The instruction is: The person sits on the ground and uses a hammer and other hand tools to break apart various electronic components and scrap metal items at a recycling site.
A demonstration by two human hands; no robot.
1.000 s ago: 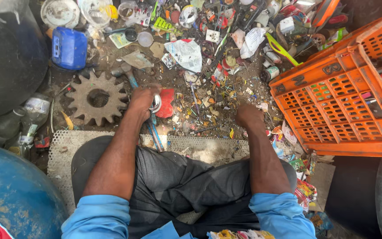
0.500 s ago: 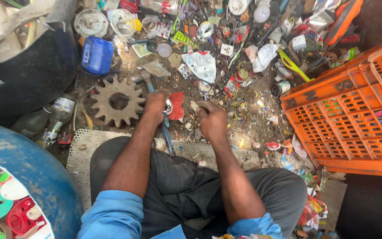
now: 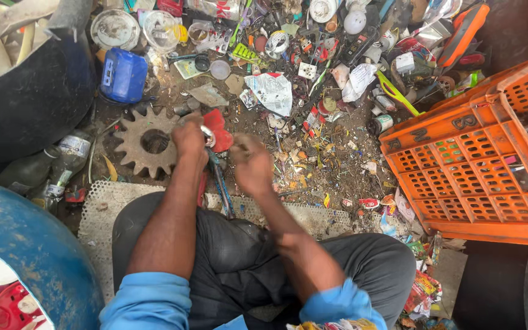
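Observation:
I sit cross-legged on the ground in front of a heap of scrap. My left hand (image 3: 189, 137) is closed around a small shiny metal ring piece (image 3: 208, 135), right against a red plastic piece (image 3: 220, 128). It rests beside a big rusty gear wheel (image 3: 146, 145). Blue-handled pliers (image 3: 222, 186) lie on the ground under and between my hands. My right hand (image 3: 252, 166) is curled and blurred with motion, just right of the left hand. Whether it holds anything is hidden by the blur.
An orange plastic crate (image 3: 478, 165) stands at the right. A blue drum (image 3: 25, 256) is at the lower left, with a black tub (image 3: 32, 98) above it. A blue jug (image 3: 123, 74), glass bottles (image 3: 62, 165) and mixed plastic and metal scraps cover the ground ahead. A perforated white mat (image 3: 108, 205) lies under my legs.
My right hand has swung left from the open ground to just beside my left hand. The left hand stays by the gear with the metal piece.

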